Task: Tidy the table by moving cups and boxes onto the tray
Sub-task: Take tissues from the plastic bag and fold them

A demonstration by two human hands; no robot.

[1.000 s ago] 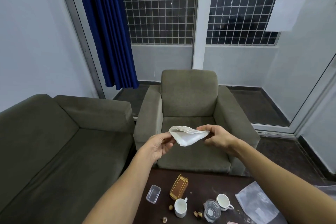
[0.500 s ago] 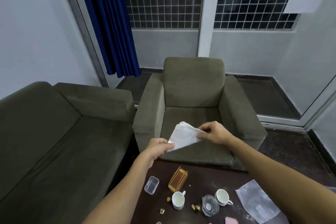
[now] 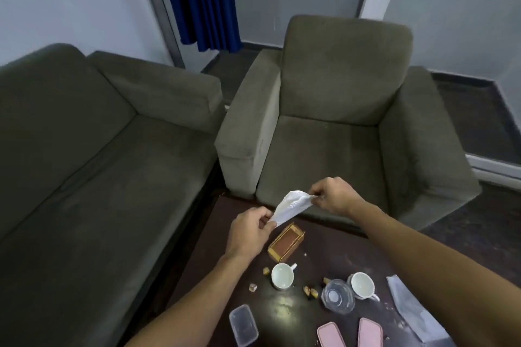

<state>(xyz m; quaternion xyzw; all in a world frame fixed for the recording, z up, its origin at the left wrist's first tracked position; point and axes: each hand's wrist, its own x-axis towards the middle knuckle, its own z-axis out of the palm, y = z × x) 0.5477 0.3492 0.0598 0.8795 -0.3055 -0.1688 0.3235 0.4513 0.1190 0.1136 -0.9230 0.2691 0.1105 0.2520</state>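
Both hands hold a white tissue (image 3: pixel 291 207) in the air over the far end of the dark table (image 3: pixel 332 251). My left hand (image 3: pixel 249 229) pinches its lower corner and my right hand (image 3: pixel 332 196) pinches its upper corner. Below the tissue a gold-framed wooden box (image 3: pixel 286 245) lies open. Two white cups (image 3: pixel 282 276) (image 3: pixel 362 285) stand on the table, with a clear glass (image 3: pixel 337 296) between them. A clear plastic box (image 3: pixel 243 328) lies near the left edge. No tray is in view.
Small brown crumbs (image 3: pixel 310 291) lie scattered around the cups. Two pink flat items (image 3: pixel 349 334) sit at the bottom edge, and a clear plastic bag (image 3: pixel 414 310) lies at the right. An armchair (image 3: pixel 338 121) stands beyond the table, a sofa (image 3: pixel 93 166) to the left.
The view has tilted down, showing more of the table. Both hands have come lower and nearer the table with the tissue, now stretched diagonally between them.
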